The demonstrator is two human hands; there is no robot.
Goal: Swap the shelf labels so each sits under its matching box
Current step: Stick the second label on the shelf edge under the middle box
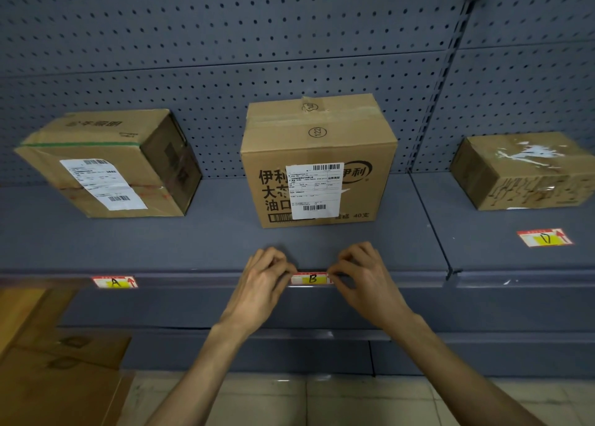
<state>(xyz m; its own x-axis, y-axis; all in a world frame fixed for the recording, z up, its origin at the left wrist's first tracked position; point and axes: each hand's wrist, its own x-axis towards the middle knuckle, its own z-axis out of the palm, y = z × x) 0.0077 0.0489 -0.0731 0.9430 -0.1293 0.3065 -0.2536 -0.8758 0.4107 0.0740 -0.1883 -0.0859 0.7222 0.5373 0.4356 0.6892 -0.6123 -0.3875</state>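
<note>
Hands (314,276) pinch B label (312,278) (lengthwise along edge).

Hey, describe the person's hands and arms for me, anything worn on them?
Both arms are bare as far as the frame shows: no sleeves, gloves, watch or bracelets. The left hand and right hand show no rings that I can see.

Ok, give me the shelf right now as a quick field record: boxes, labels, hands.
boxes: left box, middle box, right box, all on the shelf
label A: on the front rail, below the left box
label B: on the front rail, below the middle box
third label: lying on the shelf top before the right box
left hand: pinching label B's left end
right hand: pinching label B's right end
</note>
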